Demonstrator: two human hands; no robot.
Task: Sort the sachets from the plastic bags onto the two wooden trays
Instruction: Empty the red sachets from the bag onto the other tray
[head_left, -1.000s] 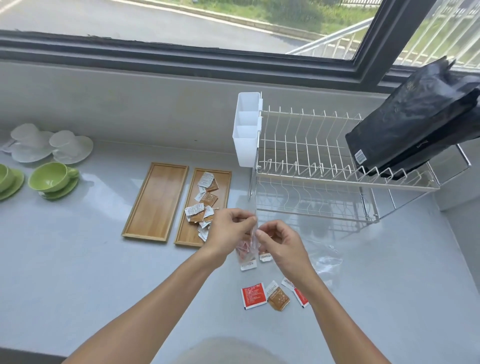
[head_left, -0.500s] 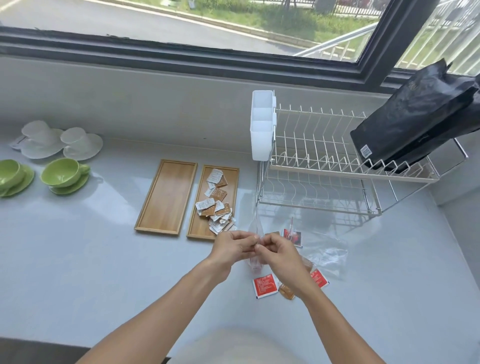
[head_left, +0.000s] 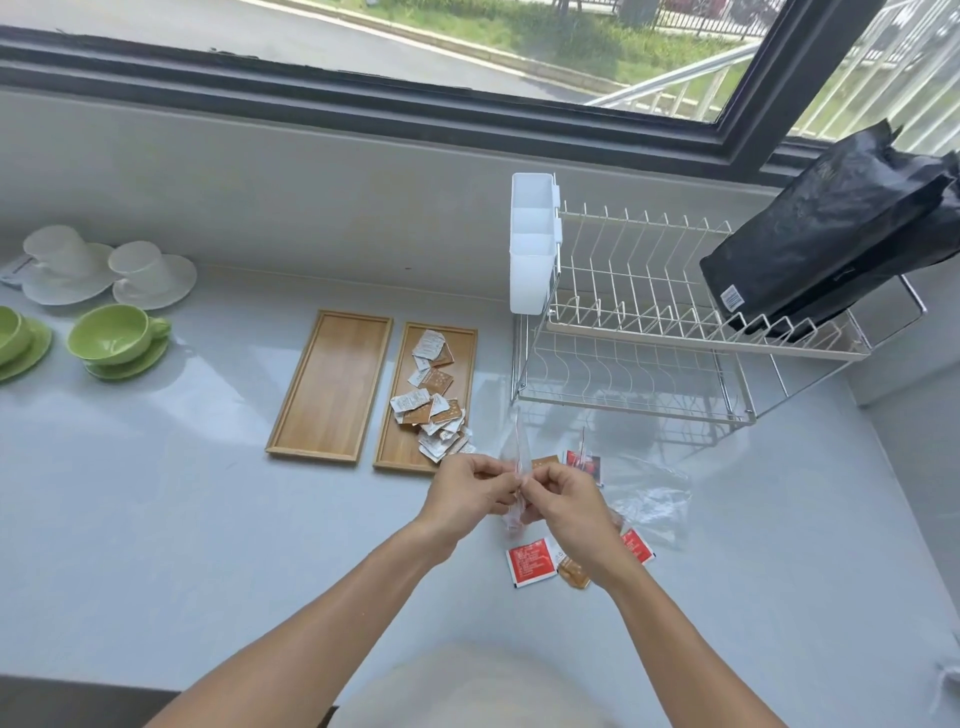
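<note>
— Both hands first: where are they, and what are they doing?

— Left hand (head_left: 470, 491) and right hand (head_left: 563, 501) meet over the counter (head_left: 156, 519) at the centre, fingertips together, each pinching the top edge of a clear plastic bag (head_left: 514, 467) that hangs between them. What is inside it I cannot tell.

— What stands around you, biggest first?

— At two o'clock the wire dish rack (head_left: 649, 332), with a black bag (head_left: 831, 249) lying on its upper tier and a white cutlery holder (head_left: 535, 244) hung on its left end. At eleven o'clock two wooden trays side by side: the left tray (head_left: 332, 384) bare, the right tray (head_left: 457, 338) holding a heap of brown and white sachets (head_left: 434, 400), the nearest ones spilling over its near edge just beside my left hand. At nine o'clock, green cups (head_left: 117, 338) and white cups (head_left: 140, 273) on saucers.

— And close in?

— A second crumpled clear bag (head_left: 649, 493) at three o'clock, just beside my right hand. Red sachets (head_left: 530, 561) and a brown one lie at five o'clock, partly under my right wrist.

— Open room?

— Bare counter from seven to nine o'clock, and on the far right toward the wall.
</note>
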